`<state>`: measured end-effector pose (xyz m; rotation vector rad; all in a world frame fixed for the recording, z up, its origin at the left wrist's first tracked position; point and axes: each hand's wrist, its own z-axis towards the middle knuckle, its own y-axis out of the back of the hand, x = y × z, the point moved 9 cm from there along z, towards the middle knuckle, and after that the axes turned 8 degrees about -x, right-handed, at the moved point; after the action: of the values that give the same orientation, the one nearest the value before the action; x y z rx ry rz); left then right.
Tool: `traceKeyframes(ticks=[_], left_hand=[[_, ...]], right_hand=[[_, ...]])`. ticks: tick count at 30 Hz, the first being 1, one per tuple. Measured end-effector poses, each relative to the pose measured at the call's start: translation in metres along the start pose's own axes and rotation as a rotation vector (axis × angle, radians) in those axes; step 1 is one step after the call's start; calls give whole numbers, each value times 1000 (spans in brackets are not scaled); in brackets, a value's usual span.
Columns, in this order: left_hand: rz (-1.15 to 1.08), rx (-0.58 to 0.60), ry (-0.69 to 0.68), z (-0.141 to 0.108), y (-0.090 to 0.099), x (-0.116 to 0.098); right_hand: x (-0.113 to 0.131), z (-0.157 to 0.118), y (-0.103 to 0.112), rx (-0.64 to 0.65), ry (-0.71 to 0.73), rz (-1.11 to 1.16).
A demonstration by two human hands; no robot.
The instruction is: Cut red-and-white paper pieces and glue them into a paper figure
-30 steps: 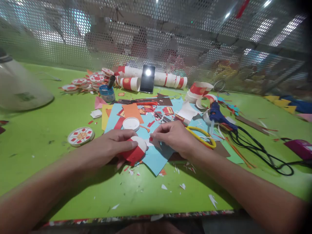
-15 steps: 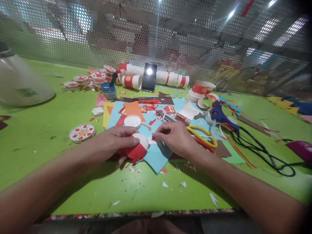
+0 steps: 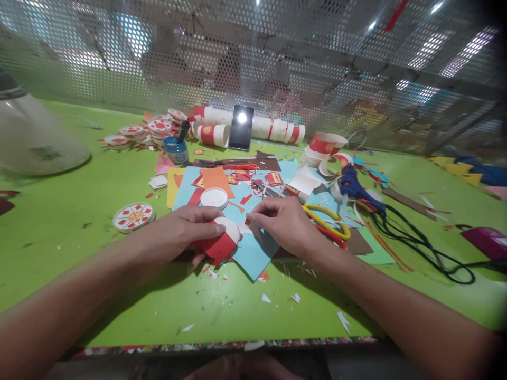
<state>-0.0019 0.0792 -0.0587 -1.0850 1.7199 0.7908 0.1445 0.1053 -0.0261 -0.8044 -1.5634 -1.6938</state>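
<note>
My left hand (image 3: 190,229) is closed on a round red-and-white paper piece (image 3: 222,244), thumb on top and fingers underneath. Between the thumb and fingertips of my right hand (image 3: 279,221) is a small red scrap of paper (image 3: 247,221), just right of the round piece. Light blue paper (image 3: 255,256) lies beneath both hands. A white paper cup base (image 3: 214,198) rests just beyond my left fingers. Yellow-and-orange-handled scissors (image 3: 327,221) lie beside my right wrist. To the left sits a white disc with red pieces (image 3: 133,217) around a gold centre.
A blue hot glue gun (image 3: 352,184) with a looping black cord stands at right. Farther back are a blue jar (image 3: 176,150), a phone (image 3: 241,127) and rows of paper cups (image 3: 273,127). Decorated discs (image 3: 159,125) are piled at back left. Paper scraps litter the green table (image 3: 130,306).
Both hands keep nearly the same pose and hold the same pieces. The whole view has shifted very slightly.
</note>
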Motion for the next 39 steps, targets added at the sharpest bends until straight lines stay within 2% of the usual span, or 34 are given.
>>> traceKeyframes(ticks=[8,14,20,26,30,34,39], left_hand=[[-23,28,6,0,-2,4],[-46,40,5,4,-2,2],[-135,109,24,-1,-9,-3],[-215,106,26,-4,-10,-8],[-254,92,13,-5,-10,-10],[-331,4,-14,-6,-8,-13],[-360,-19,-23,-10,-10,-12]], right_hand=[[5,-1,12,-26,-2,162],[5,-5,13,43,-72,401],[11,-12,13,95,-72,574],[19,-16,23,35,-52,688],[17,-22,14,49,-130,751],[12,-27,-5,87,-257,828],[7,-26,-7,27,-268,826]])
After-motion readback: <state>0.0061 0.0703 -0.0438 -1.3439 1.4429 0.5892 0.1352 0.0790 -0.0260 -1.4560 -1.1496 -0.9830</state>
